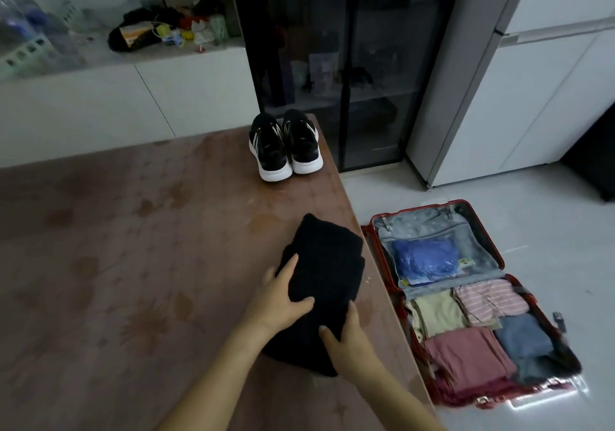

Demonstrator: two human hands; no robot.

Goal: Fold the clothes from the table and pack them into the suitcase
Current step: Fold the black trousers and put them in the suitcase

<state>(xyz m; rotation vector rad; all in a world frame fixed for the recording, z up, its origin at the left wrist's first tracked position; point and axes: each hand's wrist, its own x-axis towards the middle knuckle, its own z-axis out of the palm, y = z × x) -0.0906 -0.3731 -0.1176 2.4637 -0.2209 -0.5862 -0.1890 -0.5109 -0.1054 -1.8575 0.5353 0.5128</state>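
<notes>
The red suitcase [367, 234] lies open on the pale floor at 4 o'clock in the view, just beside the table's right edge. Its lid half, farther from the person, is lined in grey. A see-through pocket there holds a blue plastic bag [422, 261]. The nearer half is packed with four folded clothes:
- A beige garment [436, 311] is at its 10 o'clock corner.
- A pink striped garment [489, 297] is at 1 o'clock.
- A blue denim garment [522, 337] is at 4 o'clock.
- A dusty-rose garment [466, 354] is at 7 o'clock, touching the beige and the denim.

At 12 o'clock in the view stands a dark glass-door cabinet [346, 64]. Its shelves are too dim to tell what they hold. At 10 o'clock a pale green perforated basket [23, 54] sits on a white counter [100, 61], and its contents are blurred.

On the table [133, 247], near the right edge, lies a folded black fleecy garment [329, 264]. The left hand [279, 294] holds its left side, with the thumb spread across the top and the fingers running along the edge. The right hand [346, 334] grips the near end, with the thumb on top and the fingers closed around the fold. A pair of black sneakers [286, 146] with white soles stands at 12 o'clock from the garment, well apart from it, by the table's far edge.
</notes>
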